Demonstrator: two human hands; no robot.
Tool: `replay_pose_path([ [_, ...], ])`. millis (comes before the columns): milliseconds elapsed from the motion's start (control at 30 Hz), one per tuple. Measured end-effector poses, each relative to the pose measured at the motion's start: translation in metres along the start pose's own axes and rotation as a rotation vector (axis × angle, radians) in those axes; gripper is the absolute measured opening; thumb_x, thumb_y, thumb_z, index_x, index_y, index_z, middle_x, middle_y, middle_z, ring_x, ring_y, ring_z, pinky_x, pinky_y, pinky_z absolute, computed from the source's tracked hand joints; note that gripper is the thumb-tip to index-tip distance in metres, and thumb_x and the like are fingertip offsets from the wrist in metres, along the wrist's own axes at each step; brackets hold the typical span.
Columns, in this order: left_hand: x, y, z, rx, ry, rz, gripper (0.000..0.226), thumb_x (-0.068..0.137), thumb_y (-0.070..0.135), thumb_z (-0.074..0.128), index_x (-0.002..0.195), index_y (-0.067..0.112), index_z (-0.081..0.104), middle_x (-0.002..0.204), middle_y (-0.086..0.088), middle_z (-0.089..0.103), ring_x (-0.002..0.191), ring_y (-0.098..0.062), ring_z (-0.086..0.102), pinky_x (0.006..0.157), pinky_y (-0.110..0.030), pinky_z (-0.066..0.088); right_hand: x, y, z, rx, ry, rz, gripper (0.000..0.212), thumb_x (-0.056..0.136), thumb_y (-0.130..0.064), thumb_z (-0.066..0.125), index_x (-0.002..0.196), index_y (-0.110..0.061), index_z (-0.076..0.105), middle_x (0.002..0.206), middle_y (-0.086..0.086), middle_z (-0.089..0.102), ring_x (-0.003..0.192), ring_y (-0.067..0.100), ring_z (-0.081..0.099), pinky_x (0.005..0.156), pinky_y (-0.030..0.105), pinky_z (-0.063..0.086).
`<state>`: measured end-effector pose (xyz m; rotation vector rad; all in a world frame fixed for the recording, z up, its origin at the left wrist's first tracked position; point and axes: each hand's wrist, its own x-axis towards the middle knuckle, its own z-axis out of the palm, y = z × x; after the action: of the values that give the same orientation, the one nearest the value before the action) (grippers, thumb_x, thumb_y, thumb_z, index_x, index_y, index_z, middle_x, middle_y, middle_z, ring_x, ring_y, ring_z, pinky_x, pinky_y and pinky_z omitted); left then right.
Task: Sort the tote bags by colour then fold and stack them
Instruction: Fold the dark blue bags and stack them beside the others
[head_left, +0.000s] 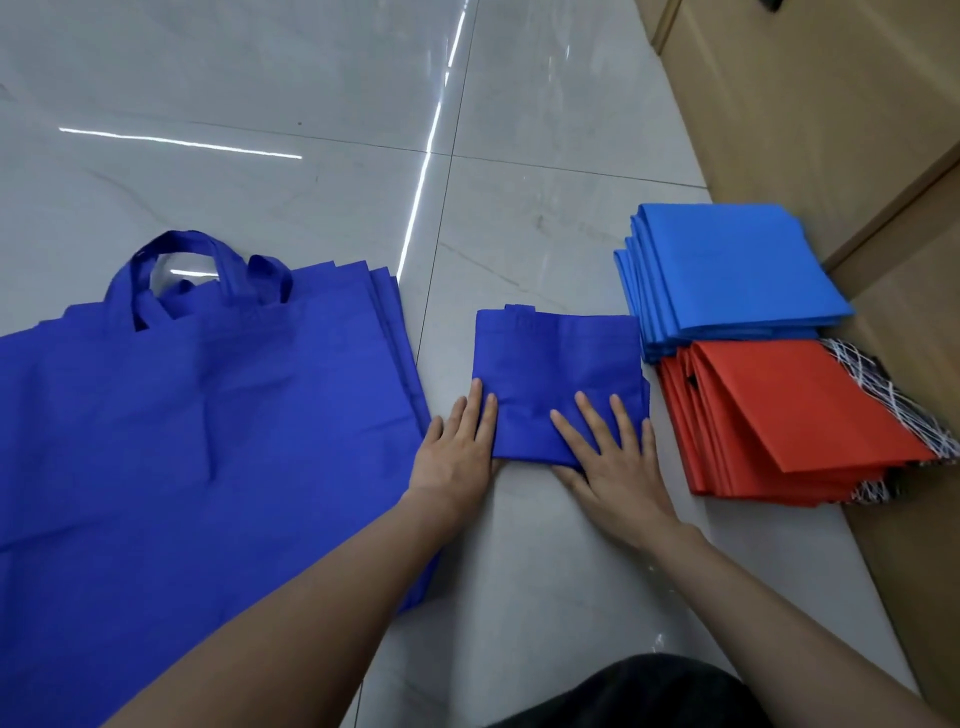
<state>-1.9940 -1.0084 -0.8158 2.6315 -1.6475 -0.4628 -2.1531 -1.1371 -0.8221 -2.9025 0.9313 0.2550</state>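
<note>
1. A folded dark blue tote bag (561, 379) lies flat on the pale glossy tiled floor (311, 156), right in front of me
2. My left hand (457, 452) lies flat at the bag's near left edge, fingers straight and together, gripping nothing
3. My right hand (618, 462) presses flat on the bag's near right part, fingers spread and straight, holding nothing
4. To my left, just beside the left hand, a pile of unfolded dark blue tote bags (182, 415) lies flat with handles pointing away from me; my left forearm crosses its near corner
5. To the right of the folded bag sits a stack of folded light blue bags (737, 265)
6. Nearer me, touching that stack, is a stack of folded red bags (800, 410), lying on something with a black and white criss-cross pattern (883, 395)
7. Brown cardboard boxes (831, 104) stand along the right side, close behind both stacks
</note>
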Motion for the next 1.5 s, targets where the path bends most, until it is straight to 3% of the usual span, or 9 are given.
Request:
replay_pose_path([
  [333,-0.038,-0.035,-0.055,-0.119,0.084,0.041,0.070,0.095,0.046,0.044,0.149,0.016,0.012,0.158,-0.007,0.002,0.145,-0.022,0.003,0.117,-0.036,0.006,-0.008,-0.031,-0.061,0.082,0.076,0.008,0.092,0.070,-0.079,-0.006,0.147,-0.038,0.024,0.159,-0.007,0.008,0.146,0.024,-0.009,0.111,0.046,-0.017],
  [500,-0.104,-0.094,-0.070,-0.135,0.076,-0.035,0.050,0.096,0.042,0.045,0.138,0.016,0.039,0.155,-0.009,0.019,0.140,-0.021,0.024,0.111,-0.031,0.017,-0.020,-0.097,-0.068,0.162,0.289,-0.288,0.051,0.088,-0.048,0.034,0.114,-0.017,0.066,0.126,0.004,0.060,0.126,0.026,0.046,0.104,0.052,0.033],
  [733,-0.185,-0.149,-0.045,-0.252,0.067,-0.174,0.048,0.095,0.038,0.049,0.138,0.017,0.039,0.152,-0.004,0.025,0.134,-0.020,0.035,0.107,-0.030,0.024,-0.047,-0.204,-0.042,0.123,0.058,-0.602,0.051,0.084,-0.049,0.039,0.119,-0.019,0.061,0.129,0.004,0.058,0.116,0.022,0.056,0.097,0.040,0.048],
  [933,-0.239,-0.179,-0.020,-0.322,0.019,-0.205,0.070,0.085,0.062,0.042,0.139,0.017,0.040,0.151,-0.005,0.028,0.134,-0.020,0.035,0.108,-0.030,0.027,-0.069,-0.252,-0.015,0.090,-0.216,-0.625,0.064,0.085,-0.047,0.054,0.139,-0.014,0.044,0.150,0.009,0.034,0.139,0.028,0.030,0.113,0.043,0.022],
  [1067,-0.284,-0.200,0.003,-0.404,-0.057,-0.173,0.124,0.047,0.098,0.021,0.141,0.019,0.039,0.152,0.002,0.027,0.137,-0.012,0.028,0.112,-0.026,0.021,-0.076,-0.269,0.000,0.014,-0.124,-0.535,0.028,0.082,-0.040,0.057,0.098,-0.023,0.072,0.113,0.003,0.068,0.101,0.028,0.067,0.073,0.041,0.056],
  [1167,-0.307,-0.215,0.010,-0.352,-0.064,-0.136,0.124,0.046,0.098,0.022,0.146,0.025,0.028,0.155,0.010,0.018,0.141,-0.008,0.017,0.115,-0.027,0.010,-0.074,-0.272,-0.003,0.084,-0.030,-0.459,0.054,0.100,-0.038,0.021,0.082,-0.024,0.070,0.091,-0.004,0.072,0.082,0.020,0.070,0.059,0.027,0.054],
  [1267,-0.312,-0.226,0.006,-0.376,0.082,-0.180,0.092,0.067,0.076,0.036,0.144,0.026,0.032,0.153,0.008,0.024,0.142,-0.012,0.021,0.113,-0.027,0.012,-0.078,-0.275,-0.024,0.198,0.060,-0.449,0.035,0.100,-0.028,0.029,0.094,-0.007,0.057,0.088,0.007,0.061,0.082,0.026,0.056,0.066,0.035,0.040],
  [1367,-0.304,-0.240,-0.005,-0.540,0.341,-0.294,0.048,0.081,0.012,0.064,0.128,0.017,0.057,0.140,-0.003,0.049,0.132,-0.022,0.042,0.108,-0.030,0.026,-0.078,-0.270,-0.037,0.274,0.061,-0.433,0.024,0.102,-0.022,0.034,0.103,-0.006,0.052,0.093,0.007,0.058,0.084,0.026,0.052,0.071,0.040,0.041],
  [1500,-0.298,-0.258,-0.021,-0.713,0.465,-0.380,0.035,0.071,0.002,0.077,0.105,0.007,0.071,0.117,-0.010,0.065,0.112,-0.026,0.059,0.099,-0.030,0.039,-0.073,-0.261,-0.054,0.205,0.121,-0.473,0.020,0.102,-0.021,0.034,0.101,-0.010,0.051,0.089,0.005,0.057,0.077,0.027,0.052,0.064,0.038,0.039],
])
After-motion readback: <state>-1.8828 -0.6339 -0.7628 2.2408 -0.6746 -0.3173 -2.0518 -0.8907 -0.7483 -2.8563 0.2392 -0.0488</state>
